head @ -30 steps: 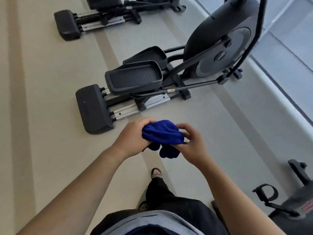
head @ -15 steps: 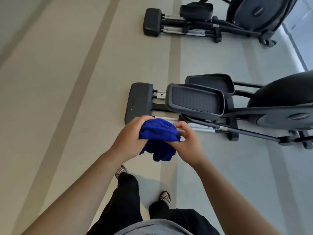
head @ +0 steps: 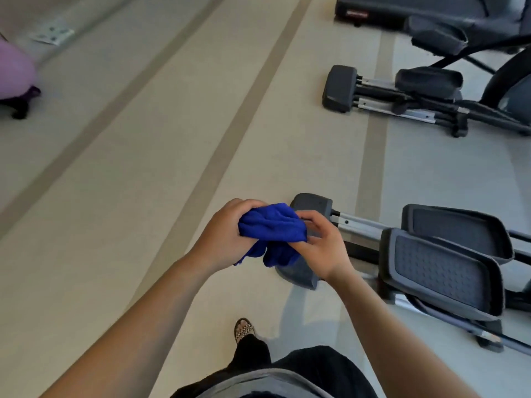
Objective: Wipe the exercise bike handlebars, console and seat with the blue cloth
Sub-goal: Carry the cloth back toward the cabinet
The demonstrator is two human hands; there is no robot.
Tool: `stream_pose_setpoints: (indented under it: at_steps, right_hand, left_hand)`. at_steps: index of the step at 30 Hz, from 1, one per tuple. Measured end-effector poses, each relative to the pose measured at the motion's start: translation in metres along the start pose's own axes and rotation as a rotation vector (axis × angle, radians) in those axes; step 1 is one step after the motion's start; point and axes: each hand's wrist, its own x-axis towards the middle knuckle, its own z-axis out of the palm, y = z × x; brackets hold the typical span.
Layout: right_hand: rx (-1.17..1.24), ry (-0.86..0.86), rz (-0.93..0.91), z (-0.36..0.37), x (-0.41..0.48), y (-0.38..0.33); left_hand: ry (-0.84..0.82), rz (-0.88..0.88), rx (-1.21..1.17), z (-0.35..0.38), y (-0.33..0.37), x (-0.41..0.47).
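Observation:
A bunched blue cloth point(head: 271, 229) is held between both hands in front of my body, above the floor. My left hand point(head: 227, 234) grips its left side with curled fingers. My right hand point(head: 319, 244) pinches its right side, and loose folds of cloth hang below the hands. No exercise bike handlebars, console or seat are in view.
An elliptical trainer with grey foot pedals point(head: 442, 265) stands just right of my hands on the floor. A second elliptical point(head: 402, 93) and a third machine point(head: 402, 10) stand farther back right. A purple ball point(head: 14, 70) sits at far left. My sandalled foot point(head: 244, 330) is below.
The view has swung left, so the nearest elliptical now lies at the right and more machines show behind. Both hands keep hold of the cloth in about the same pose.

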Motion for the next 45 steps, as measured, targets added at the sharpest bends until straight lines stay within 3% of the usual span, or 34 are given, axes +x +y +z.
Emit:
stream_pose_setpoints:
  at_steps: [6, 10, 23, 32, 37, 45]
  right_hand:
    - [-0.050, -0.057, 0.029, 0.066, 0.104, -0.024]
    - [-0.050, -0.093, -0.045, 0.098, 0.179, -0.040]
    - [-0.029, -0.211, -0.081, 0.196, 0.498, -0.113]
    - [-0.058, -0.322, -0.134, 0.290, 0.677, -0.155]
    - [-0.053, -0.285, -0.125, 0.359, 0.784, -0.172]
    - [-0.035, -0.278, -0.103, 0.475, 0.941, -0.221]
  left_hand:
    - [0.076, 0.000, -0.028, -0.094, -0.023, 0.070]
    - [0.110, -0.018, -0.026, -0.144, -0.043, 0.127]
    - [0.217, -0.090, -0.005, -0.326, -0.085, 0.388]
    - [0.347, -0.139, 0.080, -0.449, -0.134, 0.520]
    - [0.360, -0.138, 0.111, -0.538, -0.169, 0.604]
    - [0.349, -0.241, -0.033, -0.694, -0.207, 0.720]
